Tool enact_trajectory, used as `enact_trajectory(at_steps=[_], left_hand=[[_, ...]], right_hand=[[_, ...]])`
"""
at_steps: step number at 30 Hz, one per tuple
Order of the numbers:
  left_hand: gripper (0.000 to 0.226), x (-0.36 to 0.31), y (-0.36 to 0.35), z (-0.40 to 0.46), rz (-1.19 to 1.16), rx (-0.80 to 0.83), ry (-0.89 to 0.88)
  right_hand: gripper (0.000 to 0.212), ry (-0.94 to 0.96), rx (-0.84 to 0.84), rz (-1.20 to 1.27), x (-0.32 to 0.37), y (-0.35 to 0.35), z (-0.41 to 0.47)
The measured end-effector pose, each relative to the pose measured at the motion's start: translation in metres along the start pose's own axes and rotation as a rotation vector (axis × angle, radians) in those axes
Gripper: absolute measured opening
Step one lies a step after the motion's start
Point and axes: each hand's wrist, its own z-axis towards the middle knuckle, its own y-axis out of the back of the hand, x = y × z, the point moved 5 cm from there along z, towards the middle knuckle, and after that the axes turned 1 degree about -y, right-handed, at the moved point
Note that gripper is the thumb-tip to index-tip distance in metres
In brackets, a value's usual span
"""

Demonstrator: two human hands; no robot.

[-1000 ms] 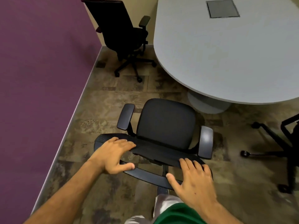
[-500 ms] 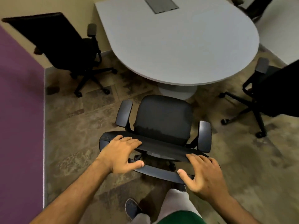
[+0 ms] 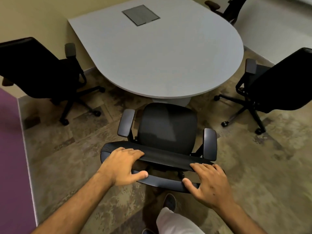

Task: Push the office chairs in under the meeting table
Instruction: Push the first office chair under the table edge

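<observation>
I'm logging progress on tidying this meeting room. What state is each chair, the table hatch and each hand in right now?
Middle chair: seat front at the table edge, not yet under.
Left chair: pulled out, angled away from the table.
Right chair: pulled out, clear of the table.
Far chair: mostly out of frame, cannot tell.
Table hatch: closed.
Left hand: gripping the middle chair's backrest top.
Right hand: gripping the same backrest.

The left hand [image 3: 122, 165] and the right hand [image 3: 208, 182] both grip the top of the backrest of the near office chair [image 3: 167, 130], fingers over the edge and thumbs behind. Its seat front is just at the rounded end of the grey meeting table [image 3: 160, 56]. Two more black chairs, the left chair [image 3: 38, 70] and the right chair [image 3: 278, 83], stand apart from the table.
</observation>
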Motion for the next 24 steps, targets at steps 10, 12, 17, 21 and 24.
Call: enact_trajectory(at_steps=[10, 12, 17, 21, 24], left_hand=[[0.085, 0.061, 0.017, 0.018, 0.011, 0.042, -0.032], [0.089, 0.075, 0.022, 0.021, 0.027, 0.062, -0.056], [0.094, 0.105, 0.028, 0.028, 0.063, 0.075, -0.130], [0.087, 0.113, 0.036, 0.027, 0.073, 0.001, -0.209], [0.090, 0.124, 0.041, 0.032, 0.080, 0.052, -0.217]], right_hand=[[0.063, -0.058, -0.033, 0.009, 0.044, 0.001, 0.038], [0.063, -0.077, -0.027, 0.009, 0.056, -0.002, 0.043], [0.065, -0.145, -0.040, 0.001, 0.081, -0.012, 0.048], [0.065, -0.211, -0.066, -0.006, 0.095, -0.014, 0.046], [0.065, -0.238, -0.065, -0.006, 0.109, -0.013, 0.049]])
